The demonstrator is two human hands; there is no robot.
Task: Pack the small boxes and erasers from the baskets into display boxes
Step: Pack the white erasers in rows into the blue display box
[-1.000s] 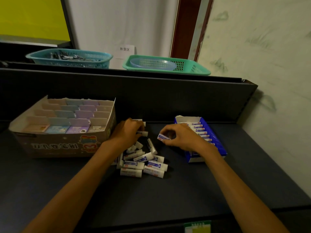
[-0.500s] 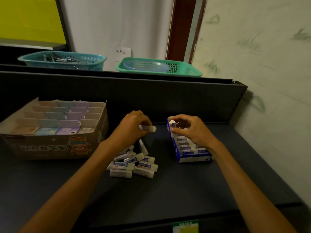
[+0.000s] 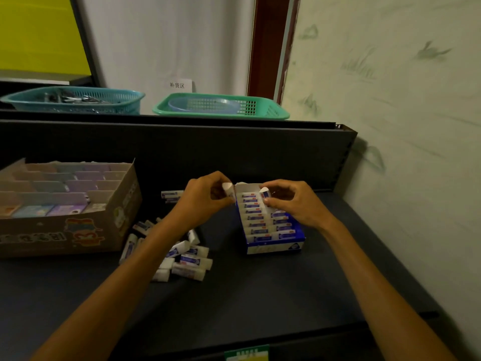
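Note:
A blue display box (image 3: 276,246) stands on the dark shelf, holding two rows of white erasers. My right hand (image 3: 294,201) pinches one eraser (image 3: 265,194) upright over the right row near the box's back end. My left hand (image 3: 205,199) pinches another eraser (image 3: 229,190) just left of the box's back corner. A loose pile of erasers (image 3: 187,259) lies on the shelf under my left forearm. A cardboard display box (image 3: 78,225) with dividers and pastel small boxes sits at the left.
On the ledge behind stand a teal basket (image 3: 78,100) with dark items and a green basket (image 3: 221,106) holding a bluish dish. One more eraser (image 3: 170,195) lies near the dark back panel. A wall closes the right side.
My left hand has carried its eraser rightward to the blue box's back corner. My right hand has brought its eraser from the pile side to the box and now holds it above the right row.

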